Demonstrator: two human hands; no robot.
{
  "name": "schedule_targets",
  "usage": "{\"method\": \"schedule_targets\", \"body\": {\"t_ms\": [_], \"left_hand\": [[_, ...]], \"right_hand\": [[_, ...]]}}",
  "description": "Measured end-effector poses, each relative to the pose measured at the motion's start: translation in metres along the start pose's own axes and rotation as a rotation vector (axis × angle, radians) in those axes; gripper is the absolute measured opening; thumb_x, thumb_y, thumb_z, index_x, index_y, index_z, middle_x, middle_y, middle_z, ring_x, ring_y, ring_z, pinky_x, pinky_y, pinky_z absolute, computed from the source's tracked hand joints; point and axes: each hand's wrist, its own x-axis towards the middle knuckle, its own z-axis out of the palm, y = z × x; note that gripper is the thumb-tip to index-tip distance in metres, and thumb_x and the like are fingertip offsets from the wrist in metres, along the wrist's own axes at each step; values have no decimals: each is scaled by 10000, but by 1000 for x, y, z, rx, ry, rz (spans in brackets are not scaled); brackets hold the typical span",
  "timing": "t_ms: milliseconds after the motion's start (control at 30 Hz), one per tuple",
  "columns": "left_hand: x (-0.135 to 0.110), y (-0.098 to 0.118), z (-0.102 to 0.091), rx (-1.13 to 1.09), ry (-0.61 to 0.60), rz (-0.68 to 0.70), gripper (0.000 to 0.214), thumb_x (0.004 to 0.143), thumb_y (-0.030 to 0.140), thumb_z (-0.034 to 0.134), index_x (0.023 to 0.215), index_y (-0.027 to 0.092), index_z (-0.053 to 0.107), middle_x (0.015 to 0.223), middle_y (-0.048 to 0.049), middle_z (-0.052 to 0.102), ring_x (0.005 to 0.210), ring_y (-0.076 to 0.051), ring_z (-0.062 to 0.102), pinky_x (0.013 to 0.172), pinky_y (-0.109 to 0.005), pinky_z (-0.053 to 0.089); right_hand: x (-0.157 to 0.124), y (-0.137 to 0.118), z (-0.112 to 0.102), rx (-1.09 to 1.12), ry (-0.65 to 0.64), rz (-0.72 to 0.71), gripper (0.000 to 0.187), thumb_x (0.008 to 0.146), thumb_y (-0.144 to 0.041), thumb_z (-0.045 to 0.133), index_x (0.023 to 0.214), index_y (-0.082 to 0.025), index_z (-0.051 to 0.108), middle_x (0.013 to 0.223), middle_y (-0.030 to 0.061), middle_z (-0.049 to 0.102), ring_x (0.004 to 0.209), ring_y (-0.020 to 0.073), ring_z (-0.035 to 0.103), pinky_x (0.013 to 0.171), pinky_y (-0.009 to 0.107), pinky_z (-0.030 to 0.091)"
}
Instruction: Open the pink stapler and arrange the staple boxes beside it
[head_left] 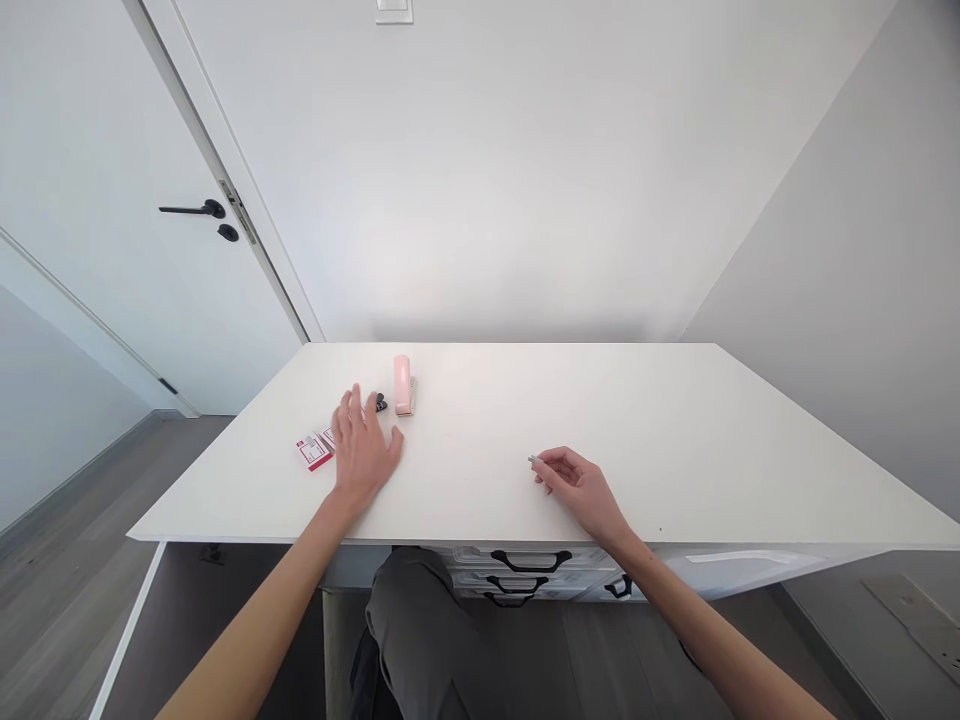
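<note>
With its fingers spread, my left hand (pixel 361 450) is open over the left part of the white table (pixel 480 500). Beside and partly under it lie small red-and-white boxes (pixel 313 452), one of them mostly covered by the fingers. A small black object (pixel 381 402), perhaps a staple remover, shows past the fingertips. Just beyond stands a pink stapler (pixel 403 385). Near the table's middle, my right hand (pixel 576 484) pinches a short silvery strip of staples (pixel 534 459) between thumb and fingers. Only the strip's end sticks out; the rest is hidden.
Drawers with black handles (pixel 531 562) sit below the table's front edge, close to my knee (pixel 420 590). A plain wall (pixel 510 200) rises behind the table. At the left is a white door with a black handle (pixel 195 209). A tiny dark speck (pixel 661 529) lies near the front edge.
</note>
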Motion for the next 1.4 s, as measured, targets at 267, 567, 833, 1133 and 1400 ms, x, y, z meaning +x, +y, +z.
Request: {"method": "schedule_targets", "body": {"t_ms": [267,567,833,1133,1400], "left_hand": [[-5,-50,-22,134,-127,33,651,956,461,425,1447,38,483,1165,-220,727,1516,-403,304,1233,-618,174],[-20,-15,-33,21,-78,145,682,889,673,593,1356,176,601,1168,-174,707,1320,-412,469,1165,-609,291],[-26,5,-22,-217,-300,198,507,928,585,624,1294,235,648,1098,-96,686,1130,-332,536,1000,-510,441],[-31,45,-15,-505,-277,264,402,931,556,665,1191,251,634,1208,-69,640,1162,-266,588,1026,-449,470],[-36,98,-12,-589,-361,314,388,934,550,672,1173,250,615,1139,-59,701,1062,-260,627,947,-434,486]], "right_hand": [[-3,1,6,-121,-45,-51,376,912,-605,676,956,-232,703,859,44,725,849,220,684,801,351,524],[-3,1,4,-117,-45,-53,366,919,-598,668,961,-236,700,863,44,720,853,225,685,804,358,522],[-5,-3,4,-102,-45,-57,341,919,-582,677,943,-242,697,867,33,722,828,212,686,809,353,524],[-4,-9,1,-67,-116,-84,284,914,-528,697,984,-255,734,1030,52,760,902,212,693,824,361,529],[-2,-11,0,11,-188,-93,291,892,-528,707,969,-249,740,1240,73,737,867,193,710,845,371,541]]}}
